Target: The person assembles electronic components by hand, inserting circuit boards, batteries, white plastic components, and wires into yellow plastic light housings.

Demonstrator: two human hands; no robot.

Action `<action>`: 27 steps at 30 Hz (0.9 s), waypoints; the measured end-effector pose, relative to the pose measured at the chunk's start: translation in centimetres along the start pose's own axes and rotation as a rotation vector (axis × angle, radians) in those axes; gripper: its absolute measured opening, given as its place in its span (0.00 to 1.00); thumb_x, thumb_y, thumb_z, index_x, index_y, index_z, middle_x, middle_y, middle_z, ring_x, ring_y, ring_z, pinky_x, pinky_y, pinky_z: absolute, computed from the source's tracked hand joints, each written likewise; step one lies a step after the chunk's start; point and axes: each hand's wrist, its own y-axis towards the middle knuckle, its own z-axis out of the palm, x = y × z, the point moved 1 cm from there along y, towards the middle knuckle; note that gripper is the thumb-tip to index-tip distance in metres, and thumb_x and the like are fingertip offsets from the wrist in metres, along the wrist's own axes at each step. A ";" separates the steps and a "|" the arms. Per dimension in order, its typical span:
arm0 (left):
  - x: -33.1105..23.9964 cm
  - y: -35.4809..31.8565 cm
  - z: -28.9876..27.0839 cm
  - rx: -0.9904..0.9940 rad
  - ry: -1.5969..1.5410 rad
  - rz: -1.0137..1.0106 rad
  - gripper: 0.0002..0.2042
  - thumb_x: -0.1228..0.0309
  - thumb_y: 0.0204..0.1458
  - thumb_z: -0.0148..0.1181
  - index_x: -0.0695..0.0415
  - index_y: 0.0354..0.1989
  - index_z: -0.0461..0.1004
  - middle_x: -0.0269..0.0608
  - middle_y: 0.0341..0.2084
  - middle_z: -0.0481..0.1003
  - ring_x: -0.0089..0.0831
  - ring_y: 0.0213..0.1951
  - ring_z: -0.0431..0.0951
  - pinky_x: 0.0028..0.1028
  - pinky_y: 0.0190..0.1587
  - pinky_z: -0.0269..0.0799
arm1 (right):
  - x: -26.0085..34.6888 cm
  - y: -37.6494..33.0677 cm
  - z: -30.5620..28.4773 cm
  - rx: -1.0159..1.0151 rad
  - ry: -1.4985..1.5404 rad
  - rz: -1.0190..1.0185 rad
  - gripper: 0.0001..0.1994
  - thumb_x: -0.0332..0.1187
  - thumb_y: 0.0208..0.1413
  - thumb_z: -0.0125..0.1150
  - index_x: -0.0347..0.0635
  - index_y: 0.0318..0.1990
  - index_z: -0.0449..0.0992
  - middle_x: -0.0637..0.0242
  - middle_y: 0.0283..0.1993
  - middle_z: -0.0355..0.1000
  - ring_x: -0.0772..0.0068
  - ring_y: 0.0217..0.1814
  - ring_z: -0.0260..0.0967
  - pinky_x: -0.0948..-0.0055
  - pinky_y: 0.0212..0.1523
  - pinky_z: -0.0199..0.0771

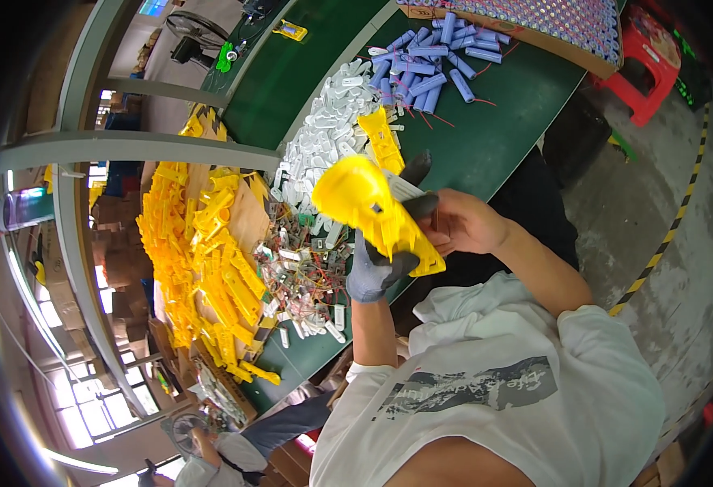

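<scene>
My left hand [368,276], in a grey glove with dark fingertips, is closed around a yellow plastic flashlight-like shell [364,203]. The shell's wide round end points up and left; a pale grey part [402,188] shows behind its edge. My bare right hand [471,223] is at the shell's right side with fingers curled together; what they pinch is hidden. Just beyond lies another yellow shell [382,140], beside a heap of small white plastic pieces [324,130]. Nearer and to the left is a pile of wired circuit parts [303,264].
Blue cylindrical battery cells [429,65] with red wires lie loose on the green table [506,105]. Behind them stands a carton of more cells [527,28]. Many yellow shells [210,252] are heaped at left beside a metal frame [153,150]. A red stool [644,65] stands right; another person [230,458] is lower left.
</scene>
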 end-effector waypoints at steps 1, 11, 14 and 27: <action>1.1 -0.3 -1.1 0.012 0.011 -0.004 0.36 0.53 0.46 0.64 0.64 0.59 0.62 0.47 0.49 0.71 0.36 0.48 0.74 0.33 0.48 0.71 | -0.2 0.1 0.1 0.072 0.364 0.185 0.22 0.47 0.66 0.37 0.37 0.42 0.73 0.75 0.20 0.58 0.83 0.18 0.50 0.83 0.21 0.55; -1.3 1.9 -1.4 -0.519 -0.047 0.273 0.23 0.62 0.60 0.50 0.62 0.59 0.60 0.47 0.47 0.71 0.38 0.49 0.73 0.36 0.53 0.66 | -0.4 0.3 -0.5 0.150 0.356 0.142 0.18 0.42 0.63 0.46 0.33 0.42 0.70 0.74 0.22 0.58 0.86 0.18 0.47 0.86 0.15 0.46; -1.9 2.6 -0.5 -0.686 -0.107 0.264 0.18 0.65 0.62 0.46 0.60 0.58 0.60 0.47 0.49 0.71 0.37 0.49 0.73 0.34 0.52 0.67 | 0.0 0.2 -0.4 -0.086 0.284 -0.017 0.14 0.38 0.61 0.52 0.35 0.44 0.71 0.77 0.24 0.60 0.92 0.17 0.46 0.87 0.16 0.44; 0.3 3.2 3.9 -0.759 -0.001 0.333 0.21 0.66 0.63 0.47 0.60 0.61 0.54 0.49 0.54 0.67 0.39 0.52 0.72 0.35 0.55 0.65 | 1.1 -0.2 1.5 -0.646 -1.326 -0.861 0.14 0.24 0.46 0.66 0.39 0.43 0.75 0.68 0.35 0.75 0.87 0.18 0.62 0.85 0.17 0.57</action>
